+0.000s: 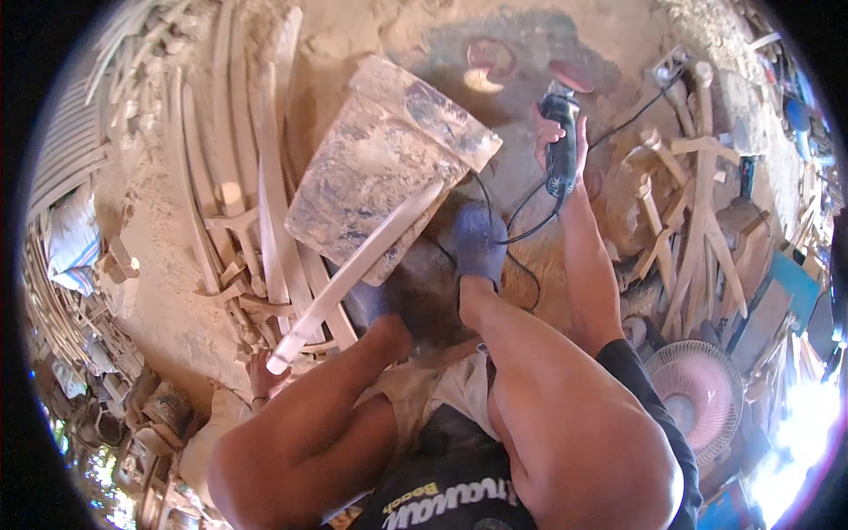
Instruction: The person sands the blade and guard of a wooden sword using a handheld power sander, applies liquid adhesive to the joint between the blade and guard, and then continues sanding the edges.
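Note:
My right hand [580,146] is wrapped round the body of a dark angle grinder [562,132]. A reddish disc [571,76] is on the grinder's far end, and its black cord [530,238] loops down beside my foot. A long pale wooden strip [353,276] rests slanting across a worn, dusty block-like stand [389,163], its near end by my left knee. My left hand [261,374] is low beside that near end, partly hidden by the strip and my leg. Whether its fingers grip the wood does not show.
Long curved wooden pieces [238,132] lie to the left of the stand. Jointed wooden parts [702,203] are piled on the right, near a round caged fan [698,393]. Round discs [490,62] lie on the dusty ground ahead. A dark clog [480,238] is on my right foot.

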Motion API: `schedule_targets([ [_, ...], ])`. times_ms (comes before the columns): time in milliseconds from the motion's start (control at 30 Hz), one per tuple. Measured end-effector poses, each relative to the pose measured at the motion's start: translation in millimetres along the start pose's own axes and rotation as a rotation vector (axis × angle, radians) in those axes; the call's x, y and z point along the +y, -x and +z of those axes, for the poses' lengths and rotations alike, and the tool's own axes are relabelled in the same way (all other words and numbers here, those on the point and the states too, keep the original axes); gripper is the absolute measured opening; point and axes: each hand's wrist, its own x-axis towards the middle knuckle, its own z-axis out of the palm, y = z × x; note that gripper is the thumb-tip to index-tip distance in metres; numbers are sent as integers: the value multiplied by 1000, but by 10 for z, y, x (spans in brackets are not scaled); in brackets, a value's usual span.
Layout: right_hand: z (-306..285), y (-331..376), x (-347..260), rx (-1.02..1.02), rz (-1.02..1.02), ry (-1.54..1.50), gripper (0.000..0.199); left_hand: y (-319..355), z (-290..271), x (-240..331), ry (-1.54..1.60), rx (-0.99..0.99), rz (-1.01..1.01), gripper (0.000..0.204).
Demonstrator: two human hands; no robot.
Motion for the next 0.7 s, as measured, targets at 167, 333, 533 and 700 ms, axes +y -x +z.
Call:
schedule_targets([
  [167, -202, 302, -22, -25, 20, 302, 89, -648, -1146, 17, -288, 682, 190, 50],
  [333, -155, 660, 167, 373, -189, 960, 77, -1447, -1659, 2127, 158, 583, 595, 52],
  [533, -148, 752, 408, 502, -236, 1066, 57, -1808, -1426, 3886, 171, 179, 813, 41],
  [700, -281, 768, 442, 636, -286, 1191, 61, -1432, -1711, 3808, 470, -51, 603, 33],
])
